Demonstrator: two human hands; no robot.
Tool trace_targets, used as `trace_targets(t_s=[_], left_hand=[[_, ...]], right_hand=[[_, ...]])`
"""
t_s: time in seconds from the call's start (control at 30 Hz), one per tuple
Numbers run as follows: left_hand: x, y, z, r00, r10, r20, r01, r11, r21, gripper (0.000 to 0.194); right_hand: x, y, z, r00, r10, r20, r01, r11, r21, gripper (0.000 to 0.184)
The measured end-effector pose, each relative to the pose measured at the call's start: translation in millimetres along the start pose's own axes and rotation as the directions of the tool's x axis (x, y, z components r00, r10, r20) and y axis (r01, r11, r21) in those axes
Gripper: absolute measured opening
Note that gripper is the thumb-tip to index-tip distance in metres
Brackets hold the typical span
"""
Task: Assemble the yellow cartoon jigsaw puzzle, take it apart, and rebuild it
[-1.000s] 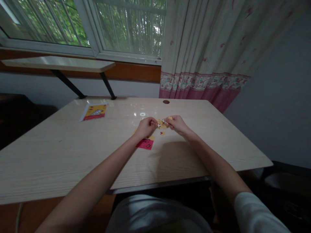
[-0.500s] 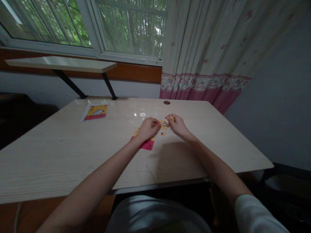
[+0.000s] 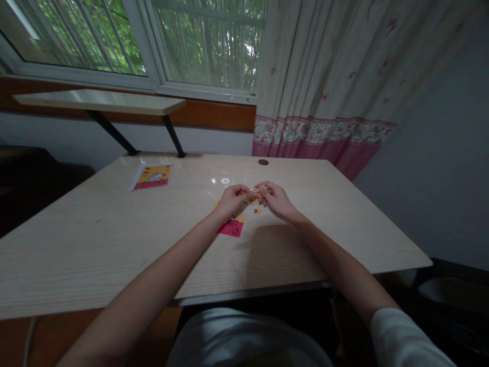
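My left hand [image 3: 233,200] and my right hand [image 3: 275,199] meet over the middle of a pale wooden table [image 3: 114,239]. Between their pinched fingertips is a small yellow puzzle piece [image 3: 255,194], held a little above the tabletop. Under my left wrist lies a partly joined yellow and red puzzle section [image 3: 230,226]. One small loose piece [image 3: 257,210] rests on the table just below the hands.
A yellow and red picture card [image 3: 151,176] lies at the table's far left. A round cable hole [image 3: 263,162] sits near the far edge. A shelf on black brackets [image 3: 99,102], a window and a curtain [image 3: 324,76] stand behind the table.
My right hand has moved left, closer to my left hand, so the fingertips now nearly touch over the small piece. The view has barely shifted.
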State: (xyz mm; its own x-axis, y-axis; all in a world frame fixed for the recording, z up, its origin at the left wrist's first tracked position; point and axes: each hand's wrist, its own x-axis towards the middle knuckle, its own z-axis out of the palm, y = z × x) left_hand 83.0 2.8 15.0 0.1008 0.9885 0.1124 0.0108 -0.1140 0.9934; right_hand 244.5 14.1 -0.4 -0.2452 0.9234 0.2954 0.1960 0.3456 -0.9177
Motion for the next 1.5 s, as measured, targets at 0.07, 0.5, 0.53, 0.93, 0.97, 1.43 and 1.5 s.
trace_targets(t_s=[0.07, 0.5, 0.53, 0.93, 0.97, 1.43, 1.5], left_hand=[[2, -2, -0.5, 1.0, 0.001, 0.006, -0.001, 1.0, -0.022, 0.025], [8, -9, -13.7, 0.958, 0.274, 0.086, -0.239, 0.596, 0.767, 0.022], [8, -8, -12.2, 0.96, 0.27, 0.078, -0.235, 0.621, 0.748, 0.022], [4, -4, -2.0, 0.999, 0.049, 0.018, -0.051, 0.986, 0.156, 0.019], [4, -4, -2.2, 0.999, 0.042, 0.01, -0.043, 0.991, 0.124, 0.017], [6, 1, -7.4, 0.995, 0.077, 0.056, -0.09, 0.956, 0.28, 0.014], [8, -4, -12.0, 0.996, 0.078, 0.035, -0.086, 0.894, 0.439, 0.017]], right_hand=[[2, 4, -2, 0.999, 0.0, -0.038, -0.001, 0.999, -0.038, 0.031], [6, 9, -1, 0.997, 0.013, -0.077, -0.011, 1.0, 0.027, 0.029], [6, 10, 1, 0.997, 0.015, -0.073, -0.011, 0.999, 0.051, 0.028], [4, 4, 8, 0.994, 0.108, -0.01, -0.102, 0.965, 0.243, 0.034], [4, 4, 7, 0.995, 0.095, -0.021, -0.088, 0.969, 0.229, 0.033], [9, 8, -7, 0.975, 0.144, -0.169, -0.152, 0.988, -0.035, 0.028], [8, 10, -9, 0.977, 0.118, -0.177, -0.148, 0.975, -0.167, 0.026]])
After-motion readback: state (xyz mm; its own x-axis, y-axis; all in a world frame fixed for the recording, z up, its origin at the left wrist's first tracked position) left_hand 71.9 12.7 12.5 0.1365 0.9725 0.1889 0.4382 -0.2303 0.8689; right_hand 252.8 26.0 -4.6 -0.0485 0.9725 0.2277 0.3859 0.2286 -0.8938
